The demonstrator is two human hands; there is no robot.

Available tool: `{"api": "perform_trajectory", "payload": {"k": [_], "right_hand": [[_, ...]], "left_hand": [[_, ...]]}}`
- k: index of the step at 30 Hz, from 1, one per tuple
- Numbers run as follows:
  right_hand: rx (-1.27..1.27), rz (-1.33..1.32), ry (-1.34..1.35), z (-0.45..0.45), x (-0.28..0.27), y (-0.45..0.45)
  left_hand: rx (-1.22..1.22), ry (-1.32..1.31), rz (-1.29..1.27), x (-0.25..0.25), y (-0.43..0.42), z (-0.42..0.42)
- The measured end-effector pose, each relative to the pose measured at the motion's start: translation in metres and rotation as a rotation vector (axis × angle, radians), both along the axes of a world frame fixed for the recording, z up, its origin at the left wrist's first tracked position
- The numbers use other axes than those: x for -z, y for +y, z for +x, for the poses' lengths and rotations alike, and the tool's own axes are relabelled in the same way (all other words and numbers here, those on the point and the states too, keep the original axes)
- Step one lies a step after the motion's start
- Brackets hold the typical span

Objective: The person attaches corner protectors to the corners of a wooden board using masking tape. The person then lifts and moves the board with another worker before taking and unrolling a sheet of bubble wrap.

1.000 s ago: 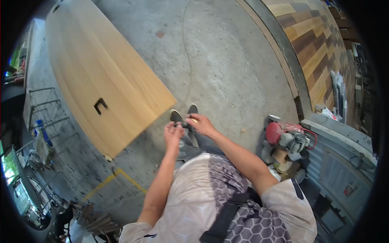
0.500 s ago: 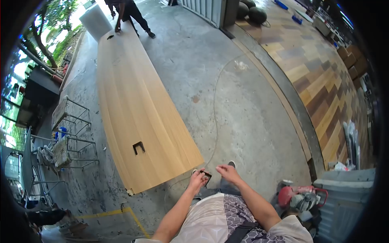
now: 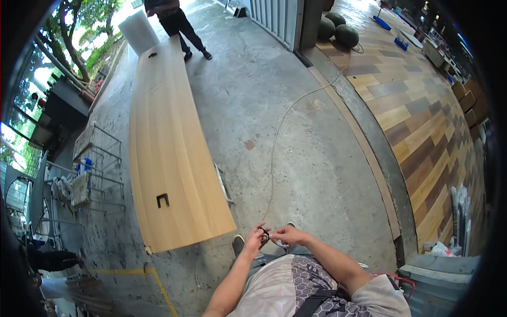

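In front of my waist, my left hand [image 3: 254, 242] is closed on a small black part [image 3: 264, 234], a bracket-like piece. My right hand [image 3: 288, 235] is right beside it, fingers pressed together at the part's right side; what they hold, if anything, is too small to tell. A long wood-grain panel [image 3: 169, 142] stretches away ahead on the left. On its near part lies a black U-shaped piece [image 3: 162, 200], and a small dark item [image 3: 152, 55] rests at its far end.
A person [image 3: 177, 24] stands past the panel's far end beside a white roll [image 3: 138, 33]. Metal-framed stools [image 3: 100, 185] stand at left. A hose [image 3: 273, 169] crosses the concrete. Patchwork wood flooring [image 3: 417, 127] and a red machine [image 3: 393, 280] are on the right.
The view has tilted up, bringing the far person and roll in. My hands, apart half a second ago, have come together at the black part. The person has straightened up from the panel.
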State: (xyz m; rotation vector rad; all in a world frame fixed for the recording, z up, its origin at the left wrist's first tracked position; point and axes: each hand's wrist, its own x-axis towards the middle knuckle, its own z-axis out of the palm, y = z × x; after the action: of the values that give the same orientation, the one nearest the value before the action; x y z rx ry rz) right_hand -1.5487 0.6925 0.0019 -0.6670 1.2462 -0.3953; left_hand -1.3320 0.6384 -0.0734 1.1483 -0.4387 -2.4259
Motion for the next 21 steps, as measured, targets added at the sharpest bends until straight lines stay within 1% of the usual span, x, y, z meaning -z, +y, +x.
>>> {"api": "perform_trajectory", "payload": {"k": [2,3,4,5,6,7,8,11,12,14,15,16,19,20,21], "right_hand": [[0.051,-0.006,-0.026,-0.020,0.008,0.004],[0.059,0.038,-0.049,-0.027,0.010,0.005],[0.095,0.003,-0.052,-0.029,0.028,0.011],[0.047,0.003,-0.020,-0.032,0.015,0.010],[0.018,0.008,-0.063,-0.031,0.034,0.013],[0.016,0.030,-0.055,-0.030,0.027,0.009],[0.016,0.033,-0.100,-0.029,0.036,0.009],[0.037,0.070,-0.040,-0.016,0.028,0.004],[0.060,0.022,0.104,-0.007,0.026,0.003],[0.071,-0.444,0.370,0.008,0.039,0.013],[0.068,-0.677,0.498,0.017,0.034,0.012],[-0.018,-0.667,0.534,0.021,0.030,0.010],[-0.115,-0.860,0.703,0.051,0.037,-0.008],[-0.114,-0.956,0.692,0.063,0.040,-0.019],[-0.137,-1.002,0.703,0.075,0.048,-0.030]], "left_hand": [[-0.028,-0.023,0.005,0.012,0.013,-0.023],[-0.078,-0.049,-0.012,0.006,0.019,-0.035],[-0.129,-0.084,-0.013,-0.001,0.025,-0.045],[-0.146,-0.119,-0.014,-0.002,0.033,-0.047],[-0.154,-0.150,-0.023,0.000,0.037,-0.047],[-0.180,-0.218,-0.034,-0.005,0.041,-0.046],[-0.198,-0.277,-0.057,-0.011,0.046,-0.043],[-0.372,-0.417,0.023,0.011,0.066,-0.022],[-0.393,-0.428,0.070,0.017,0.070,-0.010],[-0.417,-0.401,0.079,0.025,0.074,0.008],[-0.430,-0.389,0.088,0.022,0.073,0.014],[-0.440,-0.335,0.074,0.020,0.072,0.020],[-0.464,-0.269,-0.009,-0.010,0.054,0.022],[-0.531,-0.180,-0.005,-0.014,0.048,0.025],[-0.604,-0.191,-0.006,-0.010,0.045,0.026]]}}
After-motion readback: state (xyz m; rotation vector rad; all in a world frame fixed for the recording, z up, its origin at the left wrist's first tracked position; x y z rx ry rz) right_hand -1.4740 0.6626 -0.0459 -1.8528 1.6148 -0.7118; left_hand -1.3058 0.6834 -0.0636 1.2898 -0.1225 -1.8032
